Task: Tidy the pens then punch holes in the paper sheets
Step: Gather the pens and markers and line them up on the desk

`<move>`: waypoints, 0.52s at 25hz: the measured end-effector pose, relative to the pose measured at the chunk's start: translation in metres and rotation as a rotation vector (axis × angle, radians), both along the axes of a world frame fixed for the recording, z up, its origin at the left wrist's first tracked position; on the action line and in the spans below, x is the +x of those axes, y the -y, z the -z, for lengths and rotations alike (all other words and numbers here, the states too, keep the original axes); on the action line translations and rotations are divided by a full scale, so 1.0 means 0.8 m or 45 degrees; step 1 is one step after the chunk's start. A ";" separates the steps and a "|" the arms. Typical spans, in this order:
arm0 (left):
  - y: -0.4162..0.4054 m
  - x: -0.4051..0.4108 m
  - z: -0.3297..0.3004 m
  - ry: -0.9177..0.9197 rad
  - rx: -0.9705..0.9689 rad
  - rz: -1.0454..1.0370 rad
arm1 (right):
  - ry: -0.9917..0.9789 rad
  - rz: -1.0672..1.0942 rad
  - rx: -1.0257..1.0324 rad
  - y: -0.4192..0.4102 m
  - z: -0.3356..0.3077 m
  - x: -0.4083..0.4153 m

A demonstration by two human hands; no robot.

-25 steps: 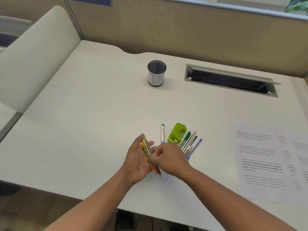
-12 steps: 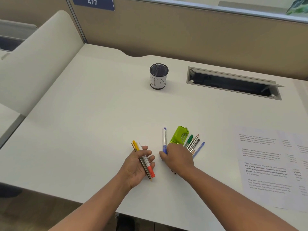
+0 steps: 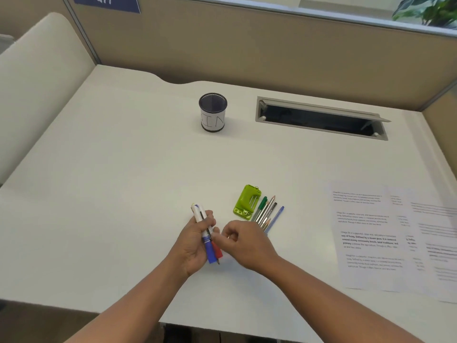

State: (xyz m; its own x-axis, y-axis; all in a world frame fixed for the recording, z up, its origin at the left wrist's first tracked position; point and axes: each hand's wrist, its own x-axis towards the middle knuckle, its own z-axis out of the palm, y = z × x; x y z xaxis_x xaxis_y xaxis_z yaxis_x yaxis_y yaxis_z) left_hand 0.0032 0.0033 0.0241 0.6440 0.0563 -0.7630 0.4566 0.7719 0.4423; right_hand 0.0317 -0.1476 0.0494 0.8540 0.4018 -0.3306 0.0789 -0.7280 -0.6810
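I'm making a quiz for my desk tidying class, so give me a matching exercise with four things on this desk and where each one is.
Things:
1. black mesh pen cup
2. lime green hole punch
3. printed white paper sheets
4. bundle of white, blue and red marker pens

Places:
A. gripped in the left hand
B. right side of the desk
C. beside the loose pens
D. upright at the back

Pairs: 1-D, 2-C, 3-B, 4-A

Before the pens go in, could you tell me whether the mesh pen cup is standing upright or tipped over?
Upright: the mesh pen cup stands on its base on the desk, round mouth facing up.
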 end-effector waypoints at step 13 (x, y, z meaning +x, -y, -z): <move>0.030 0.003 -0.002 -0.040 -0.004 0.159 | -0.115 0.448 -0.480 0.110 0.049 0.060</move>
State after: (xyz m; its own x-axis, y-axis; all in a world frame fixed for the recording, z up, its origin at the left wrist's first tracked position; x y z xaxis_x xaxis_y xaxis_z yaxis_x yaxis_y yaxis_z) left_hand 0.0055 -0.0205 0.0255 0.6216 -0.0254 -0.7829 0.5631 0.7093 0.4241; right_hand 0.0799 -0.2356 0.0104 0.8774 -0.0652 -0.4753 -0.2612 -0.8960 -0.3592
